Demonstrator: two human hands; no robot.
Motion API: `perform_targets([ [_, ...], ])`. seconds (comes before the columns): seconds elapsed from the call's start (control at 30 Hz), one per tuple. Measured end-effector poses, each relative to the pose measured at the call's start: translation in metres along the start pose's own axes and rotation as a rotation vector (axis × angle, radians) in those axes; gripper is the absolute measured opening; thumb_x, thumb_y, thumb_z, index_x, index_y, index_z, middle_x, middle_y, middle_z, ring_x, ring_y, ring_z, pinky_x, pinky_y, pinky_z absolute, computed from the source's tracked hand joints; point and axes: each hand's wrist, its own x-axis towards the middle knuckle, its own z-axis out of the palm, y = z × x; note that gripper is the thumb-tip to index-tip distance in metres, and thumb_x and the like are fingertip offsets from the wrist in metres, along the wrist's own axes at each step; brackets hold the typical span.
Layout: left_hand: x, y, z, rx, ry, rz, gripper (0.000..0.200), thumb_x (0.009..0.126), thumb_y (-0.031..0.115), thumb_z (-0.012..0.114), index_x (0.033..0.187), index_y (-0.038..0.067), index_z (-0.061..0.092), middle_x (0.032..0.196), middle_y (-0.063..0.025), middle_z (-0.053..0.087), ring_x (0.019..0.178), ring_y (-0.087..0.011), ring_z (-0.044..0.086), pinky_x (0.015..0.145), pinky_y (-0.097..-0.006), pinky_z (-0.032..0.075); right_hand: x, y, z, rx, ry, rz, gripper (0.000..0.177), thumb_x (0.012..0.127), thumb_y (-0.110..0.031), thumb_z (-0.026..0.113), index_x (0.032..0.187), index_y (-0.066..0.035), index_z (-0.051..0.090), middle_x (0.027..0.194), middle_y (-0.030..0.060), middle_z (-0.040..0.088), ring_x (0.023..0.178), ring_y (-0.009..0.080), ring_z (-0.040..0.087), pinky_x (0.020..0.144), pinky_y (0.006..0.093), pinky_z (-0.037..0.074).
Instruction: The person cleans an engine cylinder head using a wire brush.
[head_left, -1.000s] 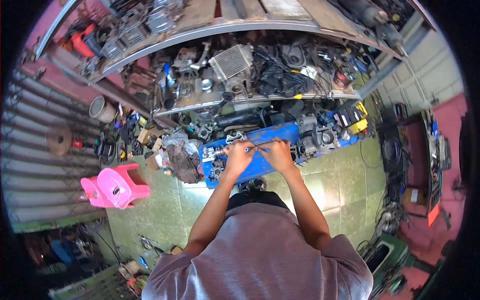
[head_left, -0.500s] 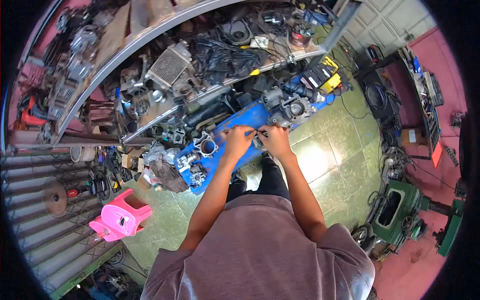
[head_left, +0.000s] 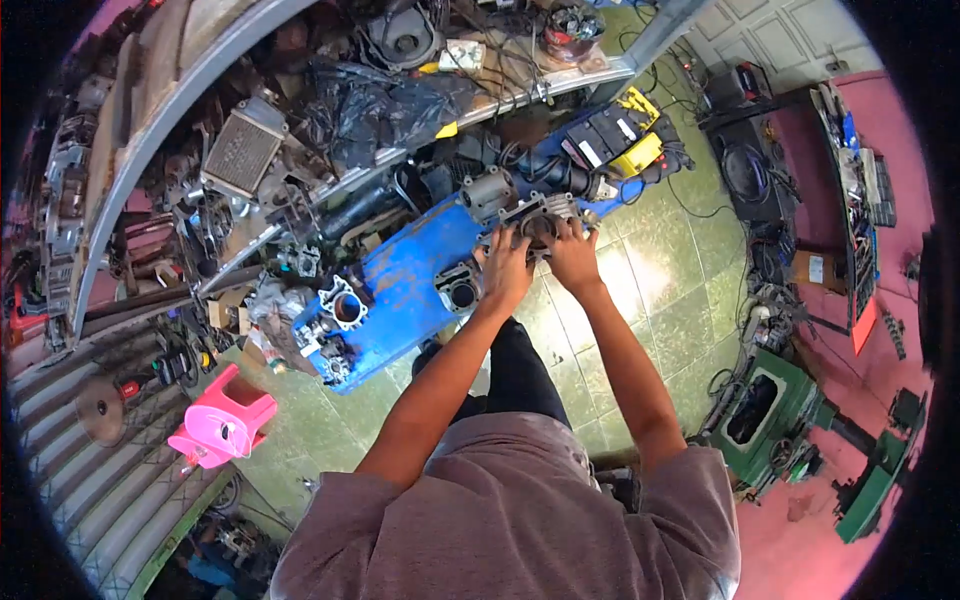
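Observation:
A grey metal engine cylinder block [head_left: 538,212] with a round bore sits at the right part of a blue bench [head_left: 410,265]. My left hand [head_left: 507,268] is at its near left side, fingers bent against it. My right hand [head_left: 574,258] grips its near right side, fingers curled over the edge. The thumbs and undersides of the fingers are partly hidden. Just left of my left hand lies another cylinder block [head_left: 460,290] with a dark bore. Behind stands a grey metal housing [head_left: 487,193].
Another cylinder [head_left: 345,307] and small metal parts [head_left: 328,352] lie at the bench's left end. A yellow and black case [head_left: 610,145] is at the far right. Behind is a cluttered shelf with a radiator [head_left: 243,152]. A pink stool [head_left: 222,420] stands left, a green machine [head_left: 757,410] right.
My hands were together over the middle of the bench. They have moved right and apart, onto the cylinder block. My body and view have shifted right too.

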Motion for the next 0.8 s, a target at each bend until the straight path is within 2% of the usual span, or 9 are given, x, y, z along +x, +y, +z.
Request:
perform_targets([
  [0.07, 0.001, -0.001, 0.013, -0.007, 0.096, 0.059, 0.048, 0.077, 0.026, 0.083, 0.123, 0.017, 0.069, 0.147, -0.0097, 0.048, 0.142, -0.0310, 0.037, 0.102, -0.0580, 0.031, 0.010, 0.018, 0.012, -0.136, 0.027, -0.156, 0.034, 0.086, -0.019, 0.067, 0.119, -0.021, 0.071, 0.141, 0.0111, 0.054, 0.132, 0.0340, 0.049, 0.105, 0.0730, 0.033],
  [0.1, 0.002, 0.001, 0.016, -0.029, 0.096, 0.031, 0.037, 0.080, 0.025, 0.081, 0.115, 0.016, 0.074, 0.150, -0.0098, 0.047, 0.145, -0.0314, 0.034, 0.105, -0.0592, 0.029, 0.014, 0.024, 0.011, -0.145, 0.006, -0.200, 0.026, 0.088, -0.018, 0.061, 0.110, -0.019, 0.075, 0.137, 0.0121, 0.056, 0.132, 0.0342, 0.048, 0.105, 0.0737, 0.033],
  [0.13, 0.004, 0.001, 0.019, -0.030, 0.092, 0.018, 0.037, 0.080, 0.025, 0.081, 0.115, 0.016, 0.074, 0.150, -0.0098, 0.047, 0.145, -0.0314, 0.034, 0.105, -0.0592, 0.029, 0.018, 0.028, 0.010, -0.142, -0.004, -0.208, 0.026, 0.088, -0.018, 0.061, 0.110, -0.019, 0.075, 0.137, 0.0121, 0.056, 0.132, 0.0342, 0.048, 0.105, 0.0737, 0.033],
  [0.2, 0.005, -0.001, 0.024, -0.076, 0.100, 0.022, 0.027, 0.081, 0.022, 0.080, 0.107, 0.015, 0.077, 0.151, -0.0098, 0.047, 0.146, -0.0312, 0.034, 0.107, -0.0591, 0.027, 0.022, 0.035, 0.010, -0.209, 0.008, -0.267, 0.014, 0.085, -0.023, 0.068, 0.095, -0.022, 0.078, 0.131, 0.0075, 0.058, 0.131, 0.0296, 0.047, 0.107, 0.0685, 0.031],
  [0.23, 0.006, -0.003, 0.026, -0.080, 0.097, 0.009, 0.027, 0.081, 0.022, 0.080, 0.107, 0.015, 0.077, 0.151, -0.0098, 0.047, 0.146, -0.0312, 0.034, 0.107, -0.0591, 0.027, 0.021, 0.036, 0.011, -0.176, 0.070, -0.296, 0.013, 0.085, -0.021, 0.065, 0.088, -0.018, 0.078, 0.129, 0.0069, 0.059, 0.131, 0.0286, 0.047, 0.107, 0.0677, 0.031],
  [0.37, 0.011, -0.009, 0.032, -0.159, 0.127, 0.046, 0.019, 0.080, 0.018, 0.078, 0.099, 0.014, 0.078, 0.144, -0.0088, 0.052, 0.147, -0.0294, 0.034, 0.107, -0.0611, 0.024, 0.023, 0.038, 0.003, -0.086, 0.047, -0.344, 0.014, 0.084, -0.019, 0.065, 0.089, -0.017, 0.078, 0.126, 0.0062, 0.061, 0.129, 0.0266, 0.050, 0.107, 0.0651, 0.032],
  [0.43, 0.015, -0.010, 0.034, -0.177, 0.132, 0.041, 0.018, 0.080, 0.017, 0.078, 0.098, 0.014, 0.078, 0.142, -0.0083, 0.054, 0.147, -0.0285, 0.034, 0.106, -0.0617, 0.023, 0.026, 0.040, 0.005, -0.102, 0.119, -0.361, 0.011, 0.081, -0.018, 0.067, 0.086, -0.017, 0.077, 0.124, 0.0036, 0.065, 0.123, 0.0240, 0.054, 0.105, 0.0612, 0.033],
  [0.57, 0.018, -0.017, 0.025, -0.189, 0.178, 0.084, 0.013, 0.078, 0.014, 0.079, 0.091, 0.014, 0.076, 0.136, -0.0052, 0.057, 0.147, -0.0268, 0.035, 0.102, -0.0607, 0.024, 0.026, 0.034, 0.003, -0.003, 0.146, -0.339, 0.014, 0.080, -0.021, 0.069, 0.089, -0.018, 0.080, 0.131, 0.0043, 0.068, 0.123, 0.0227, 0.053, 0.105, 0.0633, 0.031],
  [0.8, -0.009, -0.048, -0.035, -0.265, 0.225, 0.095, 0.014, 0.075, 0.013, 0.081, 0.086, 0.017, 0.073, 0.134, -0.0010, 0.058, 0.146, -0.0245, 0.036, 0.100, -0.0599, 0.025, 0.019, -0.023, -0.019, 0.088, 0.231, -0.381, 0.011, 0.074, -0.020, 0.077, 0.085, -0.018, 0.080, 0.126, 0.0048, 0.071, 0.120, 0.0249, 0.056, 0.106, 0.0638, 0.029],
])
